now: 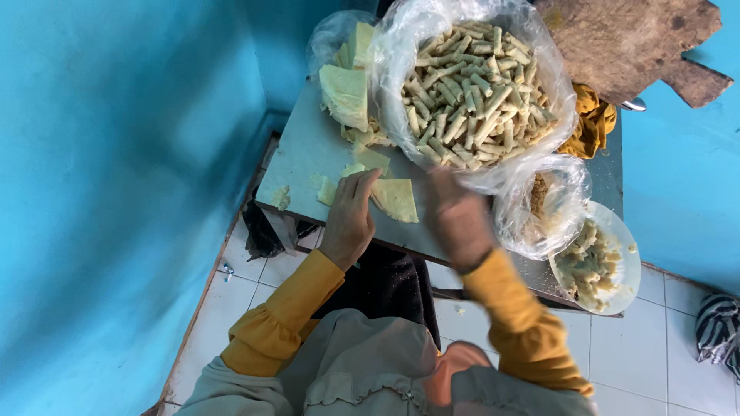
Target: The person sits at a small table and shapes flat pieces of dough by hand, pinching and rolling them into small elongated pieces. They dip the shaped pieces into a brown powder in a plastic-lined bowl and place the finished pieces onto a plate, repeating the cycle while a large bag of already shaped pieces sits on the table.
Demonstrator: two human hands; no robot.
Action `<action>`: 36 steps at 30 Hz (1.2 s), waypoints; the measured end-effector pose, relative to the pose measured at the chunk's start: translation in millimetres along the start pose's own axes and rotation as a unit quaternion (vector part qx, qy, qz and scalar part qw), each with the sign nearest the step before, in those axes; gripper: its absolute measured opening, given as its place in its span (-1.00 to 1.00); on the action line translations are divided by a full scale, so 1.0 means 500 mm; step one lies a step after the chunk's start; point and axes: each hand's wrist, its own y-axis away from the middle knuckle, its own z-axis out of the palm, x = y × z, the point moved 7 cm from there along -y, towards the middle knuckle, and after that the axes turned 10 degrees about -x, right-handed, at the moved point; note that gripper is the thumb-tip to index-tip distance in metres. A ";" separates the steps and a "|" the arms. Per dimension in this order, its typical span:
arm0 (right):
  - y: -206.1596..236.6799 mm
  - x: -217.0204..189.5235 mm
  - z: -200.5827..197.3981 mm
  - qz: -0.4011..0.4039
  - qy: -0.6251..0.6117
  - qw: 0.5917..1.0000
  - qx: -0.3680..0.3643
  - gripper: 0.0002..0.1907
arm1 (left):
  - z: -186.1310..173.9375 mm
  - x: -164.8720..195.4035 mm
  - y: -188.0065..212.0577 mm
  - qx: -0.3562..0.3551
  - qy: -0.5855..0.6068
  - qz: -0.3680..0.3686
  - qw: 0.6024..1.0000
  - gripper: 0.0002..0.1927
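While flat under the open left hand (351,216), pale wrapper (395,199); right hand (459,219) blurred, grip unclear.

Soft, even daylight fills the scene, tinted blue by the walls (116,192). Shadows are faint. The clear bag (470,92) shows white glare. The right hand (460,219) is smeared by motion blur; the left hand (351,219) is sharp. Edges bend slightly.
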 end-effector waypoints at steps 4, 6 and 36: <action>-0.004 -0.062 0.081 -0.010 -0.121 0.992 -0.026 -0.47 | -0.004 -0.006 0.003 0.021 0.005 0.000 1.000 -0.40; -0.012 -0.044 0.089 0.032 -0.144 0.989 -0.005 -0.55 | -0.002 -0.007 0.002 0.035 0.009 -0.001 0.999 -0.43; 0.137 0.042 0.030 0.097 -0.291 0.948 -0.083 -0.72 | -0.003 0.034 0.008 0.054 0.018 0.067 0.996 -0.74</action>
